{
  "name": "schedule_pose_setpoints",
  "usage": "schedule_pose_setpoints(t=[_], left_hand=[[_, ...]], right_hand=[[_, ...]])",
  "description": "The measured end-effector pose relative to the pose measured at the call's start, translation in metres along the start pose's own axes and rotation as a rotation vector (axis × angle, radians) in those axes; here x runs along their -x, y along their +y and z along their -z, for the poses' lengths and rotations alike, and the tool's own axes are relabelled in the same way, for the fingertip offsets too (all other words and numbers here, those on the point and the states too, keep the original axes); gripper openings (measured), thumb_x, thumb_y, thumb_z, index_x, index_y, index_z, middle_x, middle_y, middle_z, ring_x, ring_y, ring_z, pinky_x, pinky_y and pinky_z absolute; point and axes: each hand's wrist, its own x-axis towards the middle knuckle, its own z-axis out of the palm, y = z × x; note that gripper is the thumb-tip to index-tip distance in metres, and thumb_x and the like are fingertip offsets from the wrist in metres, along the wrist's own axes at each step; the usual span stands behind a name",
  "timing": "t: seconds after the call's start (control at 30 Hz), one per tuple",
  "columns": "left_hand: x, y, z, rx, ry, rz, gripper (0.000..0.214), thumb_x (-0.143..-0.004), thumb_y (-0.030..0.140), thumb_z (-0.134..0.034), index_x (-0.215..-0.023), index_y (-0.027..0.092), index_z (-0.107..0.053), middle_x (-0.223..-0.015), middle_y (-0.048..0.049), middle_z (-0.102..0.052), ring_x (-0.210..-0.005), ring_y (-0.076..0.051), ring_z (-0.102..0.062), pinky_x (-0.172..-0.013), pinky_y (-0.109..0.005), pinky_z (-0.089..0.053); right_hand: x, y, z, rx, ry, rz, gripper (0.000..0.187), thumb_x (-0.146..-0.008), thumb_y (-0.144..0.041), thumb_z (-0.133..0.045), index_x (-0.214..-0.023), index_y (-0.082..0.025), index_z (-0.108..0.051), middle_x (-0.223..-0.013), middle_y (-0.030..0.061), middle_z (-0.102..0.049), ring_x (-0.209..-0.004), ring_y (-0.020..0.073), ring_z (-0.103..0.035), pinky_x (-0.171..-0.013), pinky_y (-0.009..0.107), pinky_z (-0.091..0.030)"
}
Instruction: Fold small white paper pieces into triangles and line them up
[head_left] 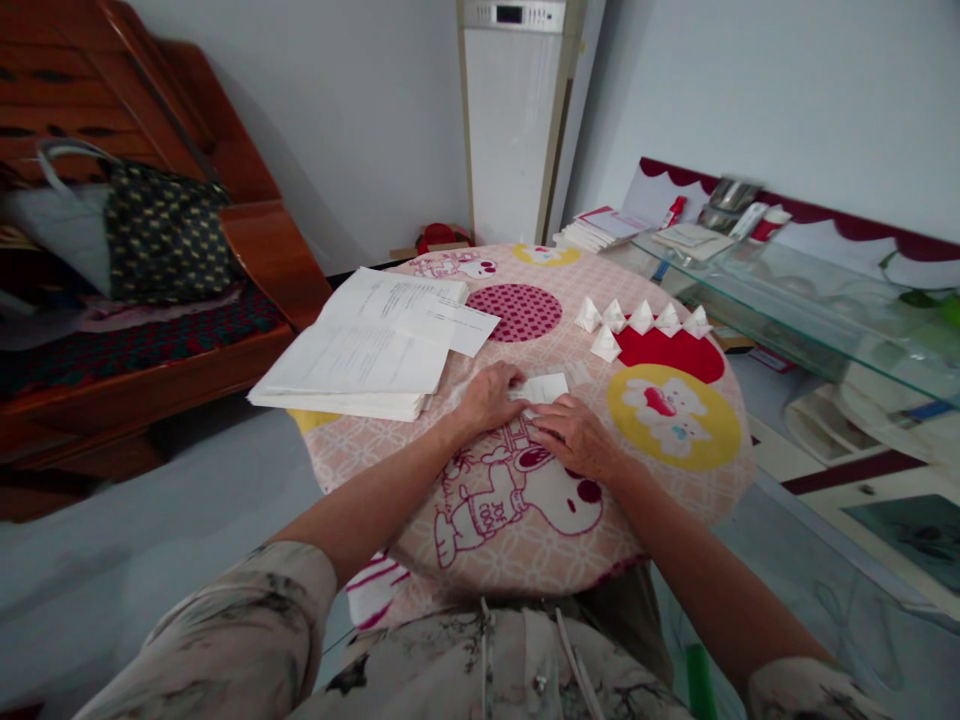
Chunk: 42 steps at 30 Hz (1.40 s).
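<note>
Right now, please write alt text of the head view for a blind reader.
The left hand and right hand press a small white paper on a cartoon tablecloth. A paper stack lies left; folded white pieces sit farther back.

Six folded paper triangles [641,317], one small paper slip [547,387], one stack of printed sheets [360,355]

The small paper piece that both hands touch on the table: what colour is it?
White, with no print visible; the head view shows the paper piece best.
</note>
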Motion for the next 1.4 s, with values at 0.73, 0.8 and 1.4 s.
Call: schedule_pose_setpoints(t=[0.73, 0.8, 1.4], left_hand=[[0.007, -0.023, 0.019, 0.182, -0.08, -0.339, 0.026, -0.086, 0.004, -0.056, -0.095, 0.017, -0.078, -0.097, -0.006, -0.074, -0.092, -0.016, -0.069, -0.089, -0.029, -0.053], [0.006, -0.024, 0.017, 0.177, -0.09, -0.306, 0.023, -0.086, 0.005, -0.059, -0.092, 0.017, -0.078, -0.094, -0.005, -0.075, -0.089, -0.015, -0.069, -0.089, -0.029, -0.053], [0.001, -0.027, 0.01, 0.156, -0.064, -0.256, 0.024, -0.079, 0.0, -0.062, -0.087, 0.017, -0.077, -0.089, -0.0028, -0.074, -0.087, -0.014, -0.067, -0.085, -0.026, -0.052]], right_hand=[[0.0, 0.0, 0.0, 0.003, 0.021, 0.003, 0.017, -0.097, -0.026, -0.061, -0.091, -0.019, -0.075, -0.112, 0.0124, -0.076, -0.094, 0.0245, -0.064, -0.093, 0.046, -0.047], [-0.002, 0.0, 0.001, 0.004, 0.005, 0.003, 0.018, -0.098, -0.027, -0.06, -0.094, -0.019, -0.075, -0.109, 0.0112, -0.075, -0.093, 0.0241, -0.063, -0.091, 0.044, -0.047], [-0.034, -0.001, 0.005, 0.182, -0.188, -0.025, 0.029, -0.101, -0.023, -0.053, -0.077, -0.019, -0.068, -0.086, 0.0068, -0.059, -0.08, 0.0201, -0.052, -0.075, 0.035, -0.044]])
